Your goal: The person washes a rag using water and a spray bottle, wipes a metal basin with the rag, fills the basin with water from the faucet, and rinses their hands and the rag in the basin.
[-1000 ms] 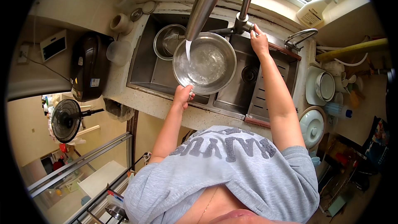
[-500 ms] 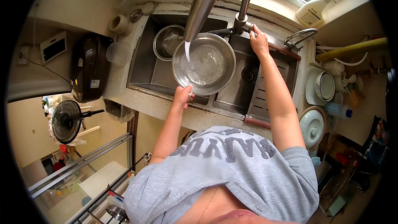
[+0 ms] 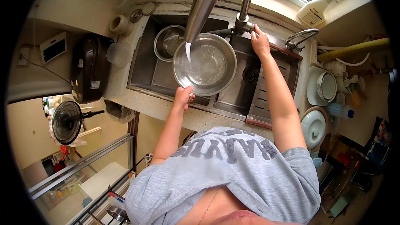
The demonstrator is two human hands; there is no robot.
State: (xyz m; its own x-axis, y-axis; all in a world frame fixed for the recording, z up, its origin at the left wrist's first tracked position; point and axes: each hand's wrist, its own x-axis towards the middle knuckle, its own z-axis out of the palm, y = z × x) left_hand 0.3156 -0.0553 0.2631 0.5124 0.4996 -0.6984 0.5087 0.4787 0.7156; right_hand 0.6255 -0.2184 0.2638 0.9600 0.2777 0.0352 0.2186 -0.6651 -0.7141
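A round stainless steel basin [image 3: 221,81] sits over the divider of the double sink [image 3: 143,73], water collecting in it. My left hand [image 3: 183,97] is closed on the basin's near rim. From the faucet spout [image 3: 200,12] a white stream runs down into the left side of the basin. My right hand [image 3: 260,41] is closed around the faucet handle [image 3: 249,27] at the base of the faucet. Behind the basin, in the left bowl of the sink, stands a smaller steel pot [image 3: 160,46], partly covered by the basin.
A slotted drainboard [image 3: 271,96] covers the sink's right end. A small curved tap [image 3: 302,37] rises at the right. Bowls [image 3: 326,86] and a lidded pale dish [image 3: 313,128] stand on the right counter. At left are a plastic cup [image 3: 118,54] and a dark appliance [image 3: 89,68].
Water keeps running into the basin, and the ripples on its surface look different. Both hands hold the same places.
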